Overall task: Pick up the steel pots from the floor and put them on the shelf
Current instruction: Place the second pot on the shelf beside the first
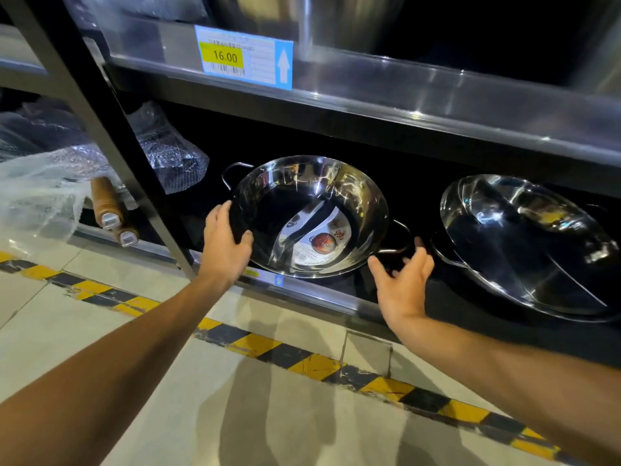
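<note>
A shiny steel pot [312, 196] with an S-shaped divider and a paper label inside leans tilted on the bottom shelf [319, 295]. My left hand [225, 242] grips its left rim, thumb inside the bowl. Just off the pot's right loop handle [401, 237] hovers my right hand [405, 284], fingers spread and holding nothing. A second divided steel pot [524, 243] leans on the same shelf to the right.
The upper shelf [403, 92] carries a price tag [243, 57] reading 16.00 and large steel vessels. A black upright post [111, 129] stands left of the pot. Bubble-wrapped goods [168, 146] and wooden-handled items [111, 210] lie left. Yellow-black tape [285, 354] marks the tiled floor.
</note>
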The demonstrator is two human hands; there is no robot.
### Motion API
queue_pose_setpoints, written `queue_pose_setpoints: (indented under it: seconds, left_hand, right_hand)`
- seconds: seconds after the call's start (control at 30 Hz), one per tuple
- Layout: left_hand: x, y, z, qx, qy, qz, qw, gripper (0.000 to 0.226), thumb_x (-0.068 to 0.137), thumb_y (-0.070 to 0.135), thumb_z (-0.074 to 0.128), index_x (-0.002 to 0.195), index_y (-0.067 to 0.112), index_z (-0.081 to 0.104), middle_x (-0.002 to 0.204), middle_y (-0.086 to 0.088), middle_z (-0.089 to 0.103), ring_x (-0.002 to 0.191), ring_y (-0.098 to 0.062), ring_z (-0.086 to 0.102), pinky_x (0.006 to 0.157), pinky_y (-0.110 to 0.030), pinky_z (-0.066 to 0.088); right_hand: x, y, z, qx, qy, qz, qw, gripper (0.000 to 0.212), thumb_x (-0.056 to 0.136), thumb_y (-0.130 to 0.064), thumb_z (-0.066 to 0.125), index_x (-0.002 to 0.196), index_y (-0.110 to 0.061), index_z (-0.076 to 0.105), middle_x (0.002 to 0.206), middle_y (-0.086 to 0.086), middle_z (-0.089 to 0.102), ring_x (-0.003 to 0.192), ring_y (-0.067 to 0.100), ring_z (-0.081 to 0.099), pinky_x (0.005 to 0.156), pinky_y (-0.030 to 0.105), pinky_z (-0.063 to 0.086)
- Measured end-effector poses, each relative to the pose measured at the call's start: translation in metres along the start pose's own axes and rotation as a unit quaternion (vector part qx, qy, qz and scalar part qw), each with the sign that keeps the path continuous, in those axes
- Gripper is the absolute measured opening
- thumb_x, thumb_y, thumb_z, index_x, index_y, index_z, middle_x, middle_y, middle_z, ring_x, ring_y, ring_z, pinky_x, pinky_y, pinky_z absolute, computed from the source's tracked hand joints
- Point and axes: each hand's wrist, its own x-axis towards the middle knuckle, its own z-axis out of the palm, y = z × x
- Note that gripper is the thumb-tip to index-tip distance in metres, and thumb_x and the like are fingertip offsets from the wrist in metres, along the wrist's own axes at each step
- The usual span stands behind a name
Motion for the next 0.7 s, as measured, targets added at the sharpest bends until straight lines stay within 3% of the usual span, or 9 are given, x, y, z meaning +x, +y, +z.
queue_pose_setpoints:
  seconds: [0.1,0.17,0.23,0.3,0.47,0.6,0.7]
  left_hand:
    - [-0.029,-0.001,-0.001,0.129,0.004,0.093,0.987,0.061,0.097,0.026,0.054,0.148,0.004,0.031,0.157,-0.018,0.023,0.146,-0.034,0.015,0.120,-0.046,0.018]
    - [-0.047,-0.003,-0.004,0.143,-0.043,0.124,0.981,0.060,0.100,0.033,0.046,0.149,0.005,0.030,0.161,-0.015,0.016,0.149,-0.031,0.009,0.121,-0.046,0.013]
    - [-0.060,-0.008,-0.004,0.136,-0.087,0.115,0.980,0.061,0.101,0.040,0.037,0.153,0.010,0.024,0.164,-0.007,0.004,0.151,-0.022,-0.001,0.123,-0.041,0.008]
    - [-0.063,-0.011,-0.003,0.155,-0.101,0.119,0.975,0.062,0.102,0.040,0.033,0.155,0.012,0.019,0.165,-0.005,-0.006,0.151,-0.019,-0.008,0.123,-0.041,0.006]
    - [-0.050,-0.003,0.006,0.165,-0.128,0.113,0.971,0.066,0.101,0.046,0.029,0.156,0.013,0.014,0.164,-0.012,-0.006,0.151,-0.028,-0.010,0.123,-0.048,0.005]
    - [-0.043,0.000,0.017,0.196,-0.164,0.101,0.961,0.068,0.099,0.051,0.032,0.157,0.025,0.006,0.163,-0.006,-0.018,0.150,-0.021,-0.015,0.122,-0.039,-0.001]
    - [-0.039,0.004,0.015,0.201,-0.205,0.102,0.952,0.068,0.098,0.056,0.029,0.156,0.033,0.002,0.163,-0.001,-0.019,0.149,-0.020,-0.018,0.122,-0.042,-0.003]
  right_hand:
    - [-0.023,0.011,-0.010,-0.131,-0.101,-0.192,0.967,0.082,0.095,-0.038,0.064,0.160,-0.023,0.016,0.167,-0.004,0.004,0.154,0.015,0.002,0.124,0.040,0.014]
    - [-0.025,0.012,-0.013,-0.231,-0.193,-0.328,0.895,0.079,0.100,-0.046,0.054,0.162,-0.026,0.010,0.169,-0.006,-0.008,0.154,0.012,-0.013,0.124,0.038,0.002]
    - [-0.024,0.014,-0.007,-0.295,-0.238,-0.360,0.853,0.076,0.102,-0.053,0.043,0.162,-0.026,0.004,0.168,-0.006,-0.016,0.152,0.013,-0.022,0.125,0.039,-0.002]
    - [-0.021,0.015,-0.001,-0.331,-0.243,-0.327,0.851,0.076,0.102,-0.058,0.035,0.161,-0.026,-0.001,0.167,-0.004,-0.019,0.151,0.014,-0.026,0.126,0.041,-0.004]
    - [0.004,0.014,0.001,-0.381,-0.243,-0.297,0.841,0.077,0.101,-0.064,0.022,0.162,-0.023,-0.001,0.169,0.003,-0.004,0.155,0.020,-0.012,0.125,0.038,-0.006]
    - [0.025,0.014,-0.004,-0.431,-0.223,-0.307,0.819,0.078,0.099,-0.067,0.023,0.161,-0.021,0.010,0.164,0.004,0.020,0.151,0.024,0.015,0.123,0.042,0.015]
    - [0.033,0.012,-0.006,-0.448,-0.214,-0.282,0.821,0.078,0.098,-0.067,0.025,0.160,-0.020,0.015,0.166,0.006,0.019,0.153,0.028,0.015,0.119,0.042,0.023]
